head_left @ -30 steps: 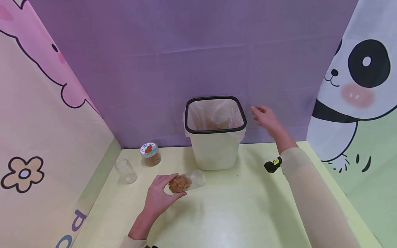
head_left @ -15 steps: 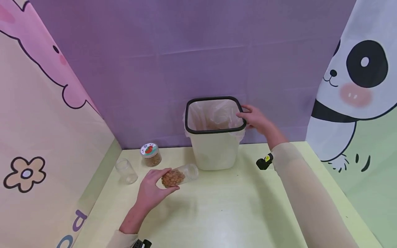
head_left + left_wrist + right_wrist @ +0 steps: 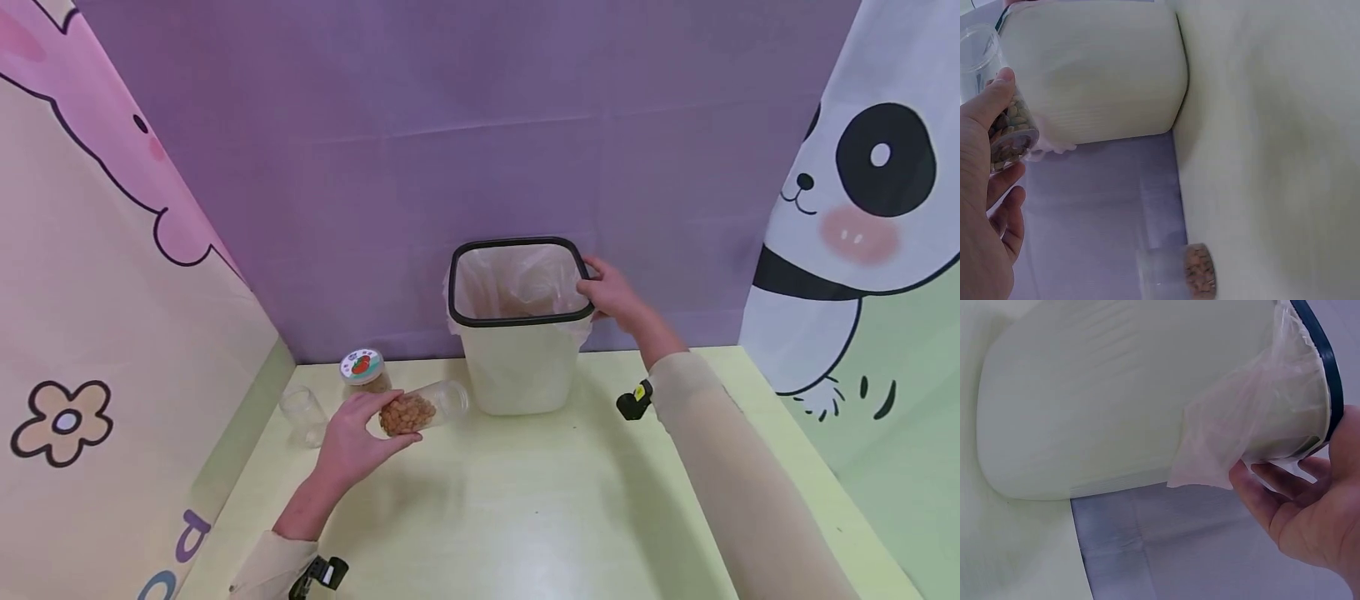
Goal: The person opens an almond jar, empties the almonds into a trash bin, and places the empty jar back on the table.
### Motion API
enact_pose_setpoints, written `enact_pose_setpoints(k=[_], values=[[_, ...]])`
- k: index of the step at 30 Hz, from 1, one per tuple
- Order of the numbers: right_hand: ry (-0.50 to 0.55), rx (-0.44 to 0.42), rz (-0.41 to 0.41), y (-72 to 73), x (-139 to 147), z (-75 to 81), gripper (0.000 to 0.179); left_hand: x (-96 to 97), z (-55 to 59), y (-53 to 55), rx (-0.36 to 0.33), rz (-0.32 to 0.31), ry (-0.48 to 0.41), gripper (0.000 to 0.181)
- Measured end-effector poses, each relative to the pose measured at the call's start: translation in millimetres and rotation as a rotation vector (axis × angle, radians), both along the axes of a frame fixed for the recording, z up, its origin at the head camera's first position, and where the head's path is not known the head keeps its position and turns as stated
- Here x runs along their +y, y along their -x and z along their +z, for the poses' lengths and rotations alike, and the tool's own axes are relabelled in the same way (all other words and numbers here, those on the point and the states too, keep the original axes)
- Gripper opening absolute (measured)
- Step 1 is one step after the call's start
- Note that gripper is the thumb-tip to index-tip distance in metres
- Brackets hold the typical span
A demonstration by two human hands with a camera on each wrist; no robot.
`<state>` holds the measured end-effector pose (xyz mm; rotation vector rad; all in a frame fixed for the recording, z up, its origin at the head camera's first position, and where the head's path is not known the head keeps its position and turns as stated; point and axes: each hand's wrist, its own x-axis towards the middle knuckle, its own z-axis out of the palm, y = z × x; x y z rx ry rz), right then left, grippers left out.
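Note:
My left hand holds a clear jar between thumb and fingers, raised over the table. Brown pellets fill its hand-side half; its clear end tilts up toward a white trash can. The left wrist view shows my thumb lying along the jar. My right hand grips the trash can's black rim at its right side, thumb over the top and fingers outside. A thin plastic bag lines the can and folds over the rim. The bottom of the can is hidden.
A lidded jar with a tomato picture on its lid stands at the back left, partly behind the held jar. Left of it is a clear container. A purple cloth backdrop rises behind the table.
My right hand has come left from beside the trash can and taken hold of its rim. My left hand has drawn the jar of pellets left and up, partly covering the lidded jar.

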<state>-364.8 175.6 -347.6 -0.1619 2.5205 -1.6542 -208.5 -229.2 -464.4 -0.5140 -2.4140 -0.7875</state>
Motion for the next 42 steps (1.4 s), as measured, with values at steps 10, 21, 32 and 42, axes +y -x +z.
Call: enact_pose_setpoints(k=[10,21,32,42], values=[[0.046,0.016,-0.056,0.5,-4.0,-4.2,0.065,-10.6,53.7,20.3,0.162,-0.050,0.089,0.067],[0.069,0.005,-0.087,1.9,-7.2,-7.5,0.063,-18.5,107.2,51.5,0.215,-0.029,0.200,0.065],[0.053,0.008,-0.073,0.4,-13.0,-7.3,0.063,-17.7,147.9,79.2,0.120,0.019,0.274,0.062],[0.103,0.020,-0.087,-4.6,-11.1,-8.3,0.062,-7.4,167.5,103.7,-0.011,0.045,0.356,0.067]])
